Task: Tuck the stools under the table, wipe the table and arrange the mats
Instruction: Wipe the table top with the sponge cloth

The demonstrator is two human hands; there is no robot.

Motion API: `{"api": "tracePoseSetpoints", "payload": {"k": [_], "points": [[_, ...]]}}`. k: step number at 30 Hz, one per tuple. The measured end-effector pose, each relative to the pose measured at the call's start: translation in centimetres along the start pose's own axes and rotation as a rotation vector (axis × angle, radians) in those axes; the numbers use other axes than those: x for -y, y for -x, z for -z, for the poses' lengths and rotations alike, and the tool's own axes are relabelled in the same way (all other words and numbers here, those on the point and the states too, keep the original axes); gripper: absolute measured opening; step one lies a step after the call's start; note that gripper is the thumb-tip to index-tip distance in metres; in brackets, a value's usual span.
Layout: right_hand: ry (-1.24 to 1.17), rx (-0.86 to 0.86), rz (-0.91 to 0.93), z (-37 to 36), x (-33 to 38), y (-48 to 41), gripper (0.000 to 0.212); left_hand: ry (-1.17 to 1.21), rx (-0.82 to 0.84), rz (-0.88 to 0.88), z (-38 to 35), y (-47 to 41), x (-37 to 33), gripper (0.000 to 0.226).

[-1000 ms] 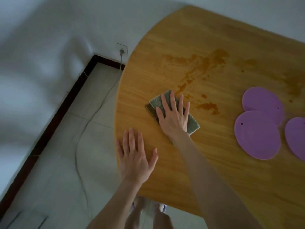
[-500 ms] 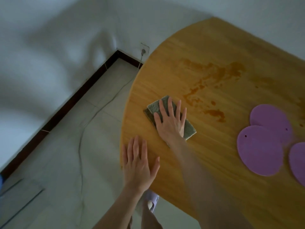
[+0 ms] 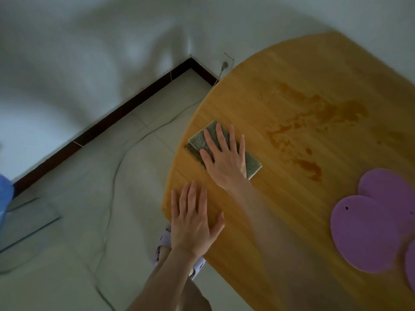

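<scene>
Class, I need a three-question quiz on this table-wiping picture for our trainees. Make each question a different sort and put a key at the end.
1. True or false: the right hand presses flat on the green cloth, which lies near the rounded end of the table.
2. Multiple choice: the brown spill lies (A) under the cloth, (B) on bare wood between the cloth and the purple mats, (C) on the floor.
3. Fill in: the left hand rests flat at the table's ____.

Key: 1 true; 2 B; 3 edge.
</scene>
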State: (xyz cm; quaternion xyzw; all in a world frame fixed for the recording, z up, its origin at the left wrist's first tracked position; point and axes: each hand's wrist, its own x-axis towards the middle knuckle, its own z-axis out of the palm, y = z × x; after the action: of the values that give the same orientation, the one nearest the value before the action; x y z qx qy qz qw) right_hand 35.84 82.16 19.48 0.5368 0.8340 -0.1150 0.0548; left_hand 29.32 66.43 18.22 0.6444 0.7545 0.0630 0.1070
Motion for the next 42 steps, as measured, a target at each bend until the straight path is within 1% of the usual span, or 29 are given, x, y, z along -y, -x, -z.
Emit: {"api": "tracePoseSetpoints", "payload": {"k": [2,4,8,10,12,14,16,18,21,22,25,27,29,31,34,37,39,40,42], "points": [[0.030,-0.011,0.075,-0.9,0.2,2.2,0.059,0.010,-0.018,0.015,-0.1,0.3,-0.1,0.072],[0.040,-0.018,0.073,-1.1,-0.7,3.7,0.059,0.051,-0.048,0.066,-0.1,1.0,-0.7,0.070],[0.006,0.020,0.001,-0.2,-1.5,1.6,0.058,0.101,0.004,0.144,-0.3,3.0,-3.0,0.076],[0.023,0.018,0.016,-0.1,-0.4,0.4,0.058,0.106,0.022,0.187,-0.7,3.5,-3.8,0.079],[0.037,0.020,0.071,-0.4,0.3,0.7,0.058,0.107,0.027,0.215,-0.9,3.4,-4.1,0.080],[0.062,0.004,0.159,-1.0,0.1,2.3,0.058,0.101,0.027,0.218,-1.3,3.5,-4.1,0.080],[0.080,-0.003,0.194,-1.2,-0.9,3.9,0.059,0.096,0.027,0.211,-1.6,3.7,-4.1,0.082],[0.080,-0.004,0.157,-1.0,-2.0,3.9,0.060,0.091,0.022,0.213,-1.7,3.6,-4.2,0.083],[0.059,0.022,0.048,-0.2,-1.8,1.3,0.059,0.085,0.033,0.222,-2.0,3.4,-4.3,0.084],[0.062,0.024,0.056,-0.1,-1.2,0.7,0.059,0.082,0.035,0.223,-2.0,3.3,-4.3,0.085],[0.060,0.022,0.241,-0.8,0.9,1.8,0.059,0.078,0.013,0.203,-2.1,3.7,-4.3,0.083],[0.054,-0.006,0.317,-1.4,0.5,3.7,0.057,0.077,-0.016,0.183,-2.0,3.6,-4.1,0.080],[0.059,-0.035,0.318,-1.4,-0.9,4.5,0.056,0.090,-0.030,0.184,-1.8,3.6,-4.5,0.078],[0.063,-0.035,0.281,-1.0,-1.8,3.8,0.058,0.119,-0.018,0.189,-1.5,4.0,-5.4,0.076],[0.073,-0.005,0.217,-0.5,-0.7,1.7,0.059,0.140,0.003,0.174,-1.6,4.6,-6.9,0.073],[0.078,-0.009,0.319,-1.0,0.8,2.3,0.057,0.117,0.004,0.158,-2.1,4.8,-7.2,0.070],[0.086,-0.010,0.394,-1.5,0.0,3.6,0.056,0.109,0.010,0.151,-2.4,4.8,-7.2,0.070],[0.093,-0.003,0.393,-1.5,-0.7,4.1,0.056,0.104,0.013,0.151,-2.4,4.9,-7.2,0.070],[0.094,-0.015,0.331,-1.2,-2.5,4.3,0.057,0.096,0.019,0.149,-2.5,4.9,-7.4,0.070]]}}
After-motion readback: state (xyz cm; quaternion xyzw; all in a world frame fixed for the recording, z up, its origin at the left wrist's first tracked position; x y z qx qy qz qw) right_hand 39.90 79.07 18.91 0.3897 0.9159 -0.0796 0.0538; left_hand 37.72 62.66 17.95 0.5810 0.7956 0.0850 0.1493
